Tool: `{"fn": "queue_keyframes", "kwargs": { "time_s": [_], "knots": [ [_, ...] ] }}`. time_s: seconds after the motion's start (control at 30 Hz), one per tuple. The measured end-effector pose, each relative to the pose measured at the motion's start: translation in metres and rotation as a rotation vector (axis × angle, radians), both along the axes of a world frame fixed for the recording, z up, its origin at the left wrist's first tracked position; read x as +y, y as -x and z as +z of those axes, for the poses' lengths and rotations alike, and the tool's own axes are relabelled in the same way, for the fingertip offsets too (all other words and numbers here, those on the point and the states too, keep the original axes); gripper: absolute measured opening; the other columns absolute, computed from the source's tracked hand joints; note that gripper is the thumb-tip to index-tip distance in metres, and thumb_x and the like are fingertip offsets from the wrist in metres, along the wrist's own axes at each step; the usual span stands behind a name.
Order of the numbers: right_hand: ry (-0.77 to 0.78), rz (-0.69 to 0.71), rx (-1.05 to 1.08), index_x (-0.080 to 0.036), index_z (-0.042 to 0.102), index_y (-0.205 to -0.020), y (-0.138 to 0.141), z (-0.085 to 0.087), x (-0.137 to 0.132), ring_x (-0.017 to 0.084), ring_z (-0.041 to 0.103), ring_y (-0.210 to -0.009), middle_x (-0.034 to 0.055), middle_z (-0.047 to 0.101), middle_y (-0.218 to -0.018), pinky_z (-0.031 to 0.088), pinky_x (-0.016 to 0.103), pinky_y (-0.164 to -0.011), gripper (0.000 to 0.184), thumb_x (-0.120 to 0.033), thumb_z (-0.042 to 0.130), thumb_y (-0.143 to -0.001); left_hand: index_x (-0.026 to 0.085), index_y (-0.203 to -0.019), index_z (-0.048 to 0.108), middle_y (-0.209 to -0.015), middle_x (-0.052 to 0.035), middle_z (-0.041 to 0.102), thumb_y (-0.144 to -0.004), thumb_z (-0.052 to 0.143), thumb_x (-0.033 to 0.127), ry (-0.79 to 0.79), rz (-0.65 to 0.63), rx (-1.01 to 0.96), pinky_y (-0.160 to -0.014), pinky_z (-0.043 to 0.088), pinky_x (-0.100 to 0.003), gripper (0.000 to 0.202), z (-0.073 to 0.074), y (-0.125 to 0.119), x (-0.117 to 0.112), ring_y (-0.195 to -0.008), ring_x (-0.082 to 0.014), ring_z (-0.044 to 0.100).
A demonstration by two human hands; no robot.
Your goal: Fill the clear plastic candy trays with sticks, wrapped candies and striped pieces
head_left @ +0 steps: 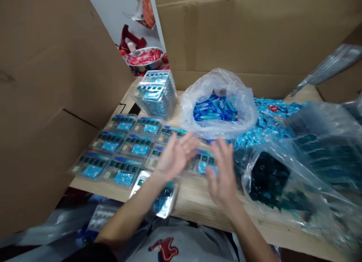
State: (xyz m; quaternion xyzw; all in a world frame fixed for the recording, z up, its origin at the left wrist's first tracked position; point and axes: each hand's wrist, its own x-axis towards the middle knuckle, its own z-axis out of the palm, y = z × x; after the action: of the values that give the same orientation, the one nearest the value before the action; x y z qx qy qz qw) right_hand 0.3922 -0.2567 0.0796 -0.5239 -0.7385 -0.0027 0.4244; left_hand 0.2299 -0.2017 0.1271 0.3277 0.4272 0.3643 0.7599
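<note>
I see the left hand [177, 156] and right hand [223, 173] unclenched, seemingly empty, nearside of the cloudy plastic bag of blue slivers [189, 107]. Clear rectangular plastic trays [121, 170] lie left and nearside of it; a low swing could skew them.

This looks like a small packing workshop: a wooden table [194, 201] walled with cardboard [209, 35] bears rows of matching filled trays [124, 169], a tall stack [158, 99] of more, an open bag [187, 108] of blue pieces [216, 109], heaped blue packets [254, 131] and bagged dark green parts [267, 179].
</note>
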Motion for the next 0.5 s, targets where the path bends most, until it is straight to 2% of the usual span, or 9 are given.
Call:
{"fn": "queue_keyframes", "kwargs": {
  "time_s": [0.03,0.07,0.17,0.23,0.3,0.33,0.4,0.47,0.5],
  "knots": [
    [0.023,0.082,-0.074,-0.03,0.01,-0.16,0.01,-0.009,0.0,0.034,0.036,-0.143,0.015,0.035,-0.156,0.027,0.067,-0.114,0.06,-0.029,0.033,-0.104,0.017,-0.149,0.042,-0.153,-0.0111,0.048,-0.098,0.007,0.062,0.068,-0.112,-0.091,-0.118,0.036,-0.045,0.076,-0.011,-0.009,-0.009,-0.143,-0.0268,0.042],
    [0.031,0.107,-0.122,-0.031,0.008,-0.16,0.016,-0.019,0.002,0.037,0.038,-0.141,0.0162,0.037,-0.155,0.025,0.072,-0.111,0.062,-0.032,0.035,-0.104,0.019,-0.146,0.046,-0.151,-0.0107,0.049,-0.095,0.013,0.069,0.07,-0.169,-0.176,-0.118,0.035,-0.047,0.079,-0.019,-0.016,-0.017,-0.144,-0.0284,0.041],
    [0.068,-0.072,-0.099,-0.032,0.008,-0.16,0.005,-0.036,0.009,0.043,0.034,-0.142,0.0192,0.032,-0.158,0.025,0.082,-0.103,0.061,-0.036,0.035,-0.105,0.023,-0.132,0.064,-0.15,-0.0086,0.051,-0.086,0.035,0.08,-0.078,-0.253,-0.309,-0.12,0.03,-0.046,0.078,-0.03,-0.012,-0.033,-0.144,-0.0304,0.04],
    [0.069,-0.148,-0.052,-0.034,0.012,-0.16,-0.011,-0.036,0.008,0.041,0.029,-0.145,0.0172,0.023,-0.162,0.027,0.079,-0.105,0.062,-0.033,0.041,-0.105,0.024,-0.122,0.071,-0.148,-0.0084,0.053,-0.086,0.049,0.074,-0.218,-0.31,-0.225,-0.12,0.03,-0.044,0.065,-0.028,0.009,-0.036,-0.142,-0.0295,0.044],
    [0.042,-0.091,-0.054,-0.036,0.017,-0.159,-0.021,-0.031,0.001,0.038,0.032,-0.144,0.0151,0.026,-0.161,0.028,0.074,-0.11,0.064,-0.029,0.048,-0.103,0.026,-0.119,0.073,-0.143,-0.0081,0.058,-0.088,0.059,0.063,-0.32,-0.344,-0.021,-0.119,0.032,-0.043,0.051,-0.023,0.036,-0.038,-0.139,-0.0286,0.048],
    [0.023,-0.045,-0.057,-0.037,0.021,-0.158,-0.022,-0.029,-0.004,0.037,0.037,-0.142,0.0146,0.037,-0.156,0.028,0.073,-0.111,0.063,-0.028,0.05,-0.103,0.027,-0.118,0.074,-0.139,-0.0076,0.062,-0.086,0.064,0.059,-0.343,-0.313,0.099,-0.118,0.034,-0.044,0.046,-0.021,0.049,-0.039,-0.137,-0.0289,0.051],
    [0.037,-0.004,-0.042,-0.038,0.028,-0.156,-0.018,-0.029,-0.013,0.038,0.047,-0.134,0.0126,0.065,-0.13,0.032,0.074,-0.108,0.058,-0.028,0.048,-0.103,0.027,-0.111,0.077,-0.128,-0.0072,0.07,-0.079,0.074,0.052,-0.331,-0.14,0.313,-0.114,0.038,-0.045,0.041,-0.02,0.075,-0.042,-0.13,-0.0308,0.057],
    [0.112,-0.04,0.025,-0.036,0.031,-0.155,-0.01,-0.034,-0.019,0.041,0.056,-0.124,0.0101,0.075,-0.099,0.047,0.073,-0.095,0.053,-0.03,0.045,-0.104,0.025,-0.101,0.08,-0.116,-0.0078,0.075,-0.073,0.08,0.047,-0.298,0.148,0.457,-0.108,0.045,-0.044,0.036,-0.024,0.104,-0.048,-0.119,-0.0317,0.064],
    [0.155,-0.063,0.08,-0.035,0.03,-0.156,-0.006,-0.038,-0.02,0.043,0.06,-0.119,0.0108,0.076,-0.097,0.054,0.069,-0.086,0.054,-0.033,0.045,-0.104,0.023,-0.098,0.08,-0.112,-0.008,0.076,-0.073,0.08,0.046,-0.279,0.315,0.51,-0.106,0.047,-0.042,0.034,-0.028,0.123,-0.052,-0.113,-0.0305,0.067]
  ]
}}
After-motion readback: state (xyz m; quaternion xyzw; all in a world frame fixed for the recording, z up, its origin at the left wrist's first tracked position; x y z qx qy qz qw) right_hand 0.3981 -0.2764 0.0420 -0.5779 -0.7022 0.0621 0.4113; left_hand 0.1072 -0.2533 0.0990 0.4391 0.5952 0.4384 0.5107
